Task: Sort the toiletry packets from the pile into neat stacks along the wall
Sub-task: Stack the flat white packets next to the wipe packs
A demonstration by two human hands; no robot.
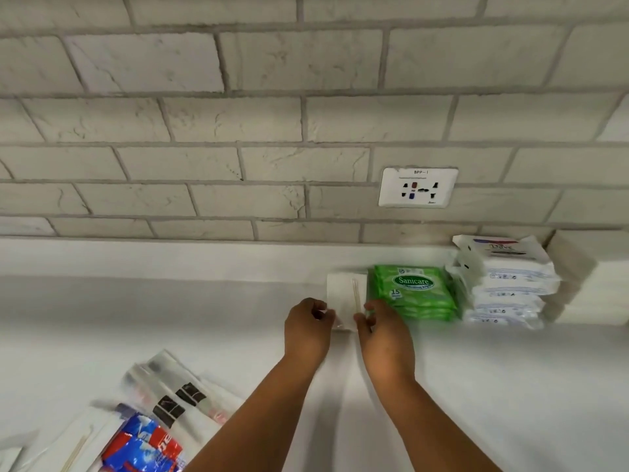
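Observation:
A small stack of white packets with thin wooden sticks inside (pixel 347 294) lies on the white counter (pixel 170 318) near the wall. My left hand (pixel 308 330) pinches its near left corner and my right hand (pixel 381 330) pinches its near right corner. To the right of it stands a stack of green Sanicare wipe packs (pixel 413 291), then a taller stack of white Dove packets (pixel 507 284). The unsorted pile (pixel 160 413) lies at the bottom left: clear toothbrush sleeves, a red and blue sachet, and white stick packets.
A grey brick-pattern wall (pixel 238 124) runs behind the counter, with a white power socket (pixel 418 187) above the green packs. A stack of white folded items (pixel 575 274) fills the far right corner against the wall.

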